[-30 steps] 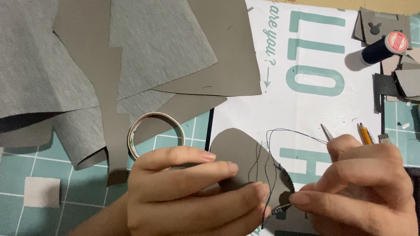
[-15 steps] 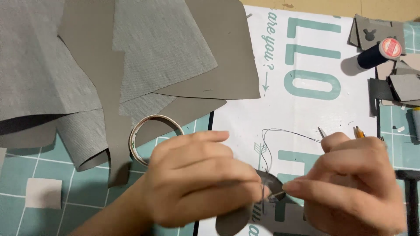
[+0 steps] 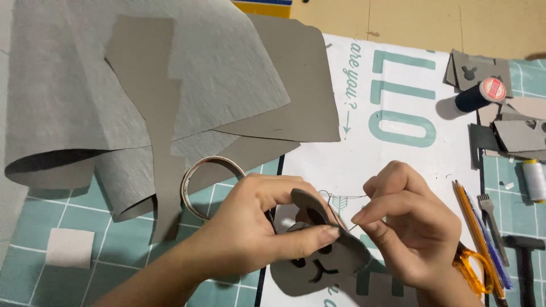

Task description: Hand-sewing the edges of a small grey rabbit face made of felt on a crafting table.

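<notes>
My left hand [image 3: 256,233] pinches a grey felt animal-face piece [image 3: 324,261] with dark cut-out eyes and mouth, one ear folded up between thumb and fingers. My right hand [image 3: 412,227] is closed on a thin needle with dark thread [image 3: 341,196], its tip touching the edge of the felt piece by my left thumb. Both hands hover low over a white sheet with teal lettering [image 3: 398,119].
Large grey felt sheets [image 3: 142,91] cover the upper left. A tape ring [image 3: 207,185] lies by my left hand. A dark thread spool [image 3: 475,94], a white spool [image 3: 533,179], felt scraps, pencils, orange scissors [image 3: 475,267] and a hammer [image 3: 526,256] sit at right. A small white square [image 3: 69,247] lies lower left.
The felt piece has turned so that its face shows. My right hand has come in closer to the left with the needle, and the thread loop has shortened.
</notes>
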